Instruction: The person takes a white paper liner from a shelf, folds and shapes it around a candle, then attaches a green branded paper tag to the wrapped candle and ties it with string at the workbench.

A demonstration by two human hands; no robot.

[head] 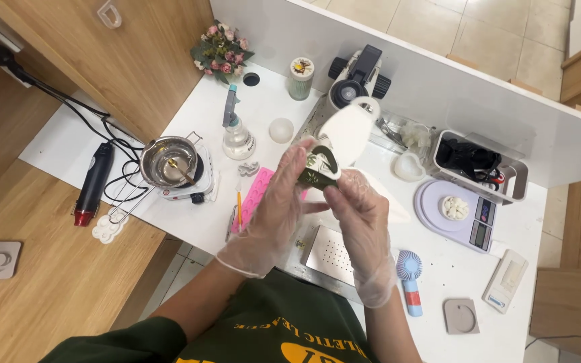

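Both hands wear clear plastic gloves and meet above the white table. My left hand and my right hand hold between their fingertips a small dark green heart-shaped piece with a pale flower pattern. Its white inner face shows toward me. Just behind it stands a white jug-like container. Below the hands lies a perforated metal plate. A pink silicone mould lies partly hidden under my left hand.
A metal pot sits on a small white hotplate. A heat gun lies at left, a spray bottle behind. At right are a lilac scale with white pieces, a grey bin, a blue hand fan and a microscope.
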